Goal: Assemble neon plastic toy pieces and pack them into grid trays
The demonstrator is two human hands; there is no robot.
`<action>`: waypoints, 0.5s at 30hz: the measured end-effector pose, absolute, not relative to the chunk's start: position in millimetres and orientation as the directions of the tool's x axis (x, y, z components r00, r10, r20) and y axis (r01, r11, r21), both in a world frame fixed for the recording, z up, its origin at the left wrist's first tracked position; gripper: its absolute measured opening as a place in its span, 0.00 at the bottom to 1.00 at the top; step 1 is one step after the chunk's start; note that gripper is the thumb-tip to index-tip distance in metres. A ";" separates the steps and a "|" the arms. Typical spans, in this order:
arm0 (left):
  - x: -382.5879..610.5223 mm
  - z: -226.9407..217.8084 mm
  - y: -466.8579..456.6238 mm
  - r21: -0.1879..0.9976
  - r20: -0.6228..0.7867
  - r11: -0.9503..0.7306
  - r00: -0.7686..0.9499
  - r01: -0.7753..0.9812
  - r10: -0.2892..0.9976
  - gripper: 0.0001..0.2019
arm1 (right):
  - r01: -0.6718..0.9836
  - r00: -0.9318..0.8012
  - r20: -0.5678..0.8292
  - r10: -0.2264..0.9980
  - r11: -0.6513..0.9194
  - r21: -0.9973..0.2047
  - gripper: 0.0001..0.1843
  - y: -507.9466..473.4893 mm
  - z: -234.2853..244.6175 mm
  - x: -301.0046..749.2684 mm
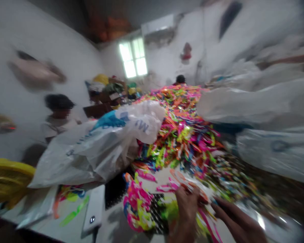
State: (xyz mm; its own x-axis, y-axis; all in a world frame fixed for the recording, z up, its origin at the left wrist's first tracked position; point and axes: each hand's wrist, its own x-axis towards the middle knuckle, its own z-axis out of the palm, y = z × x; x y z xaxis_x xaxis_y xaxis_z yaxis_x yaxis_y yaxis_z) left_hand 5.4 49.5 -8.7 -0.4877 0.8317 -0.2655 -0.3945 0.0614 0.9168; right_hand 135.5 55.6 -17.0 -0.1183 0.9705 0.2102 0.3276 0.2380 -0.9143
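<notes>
Well, head view only, and it's blurred. Left hand (186, 209) sits low centre, fingers curled round a bunch of neon plastic strips (139, 206) (pink, yellow, green, orange), so it looks closed on them. Right hand (233, 219) is just beside it, fingers stretched flat towards the same strips; can't tell if it grips any. The bunch lies on the pale table (71, 226), partly over a black mesh tray (155, 216). Behind it a big heap of strips (184, 131) climbs twd the back wall, w/ white sacks (98, 145) on either side. A phone (93, 212) lies left of the bunch; a yellow basin (7, 179) at far left. Another person (58, 114) sits back left. To sort well, I'd judge: keep the left grip tight near the strip ends, and tease strands out w/ the right one at a time
</notes>
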 end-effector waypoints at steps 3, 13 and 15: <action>2.7 3.8 41.4 0.925 -0.240 0.051 -0.472 -0.377 0.848 0.24 | 0.298 -0.141 0.263 0.954 0.294 -0.908 0.16 40.1 7.6 129.0; 1.9 3.9 39.8 0.923 -0.207 0.047 -0.388 -0.383 0.898 0.19 | 0.299 -0.164 0.343 0.925 0.378 -0.876 0.08 37.6 4.7 131.4; 2.3 3.0 40.0 0.946 -0.202 0.071 -0.406 -0.315 0.891 0.19 | 0.336 -0.146 0.405 0.903 0.430 -0.838 0.09 36.1 4.0 133.2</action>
State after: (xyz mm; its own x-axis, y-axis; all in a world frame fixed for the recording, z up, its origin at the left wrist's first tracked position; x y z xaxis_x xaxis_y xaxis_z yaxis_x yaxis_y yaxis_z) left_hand 2.3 40.0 3.0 -0.4061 0.8912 -0.2021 -0.3152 0.0711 0.9464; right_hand 133.2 36.1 4.0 -0.1456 0.9026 0.4051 0.3364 0.4303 -0.8377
